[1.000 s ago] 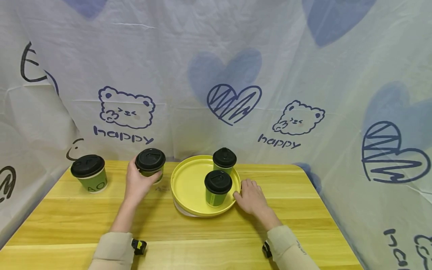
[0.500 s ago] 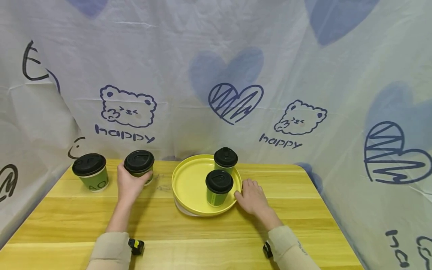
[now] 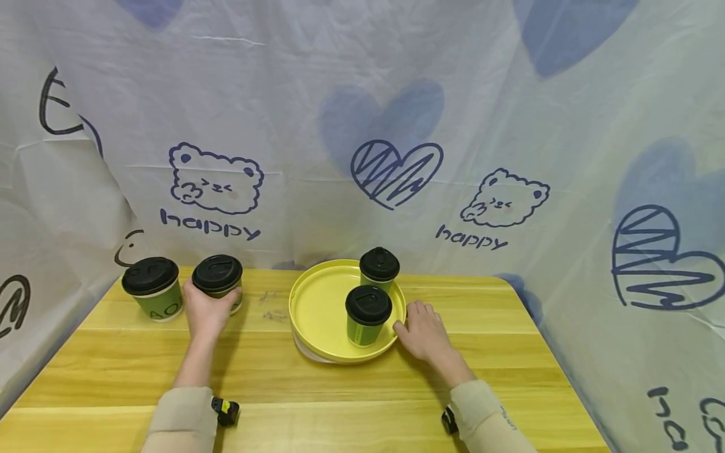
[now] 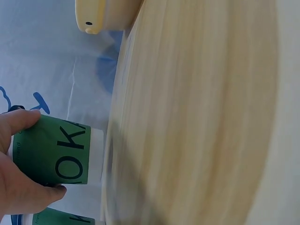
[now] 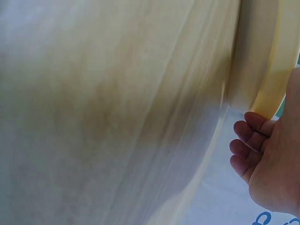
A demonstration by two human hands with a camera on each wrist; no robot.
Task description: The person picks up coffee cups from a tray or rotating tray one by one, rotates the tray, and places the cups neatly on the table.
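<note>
My left hand [image 3: 206,308] grips a green paper coffee cup [image 4: 51,150] with a black lid [image 3: 218,272], fingers and thumb around its sleeve. The cup is upright, its white base close over the table. Just left of it stands another lidded paper cup [image 3: 161,305] with a green sleeve. My right hand [image 3: 423,330] holds the right rim of a round yellow tray [image 3: 308,308]; in the right wrist view its curled fingers [image 5: 251,138] lie at the tray's outer wall. Two more lidded green cups, a front one [image 3: 362,330] and a rear one [image 3: 378,267], stand on the tray's right half.
The yellow tray rests on a pale round base [image 3: 311,353]. Under everything is a wooden table [image 3: 317,409]. A white cloth [image 3: 300,126] printed with hearts and bears hangs behind the table and along its sides.
My left hand has moved left with its coffee cup, away from the tray and up beside the far-left cup. My right hand, the tray and its cups stay in place.
</note>
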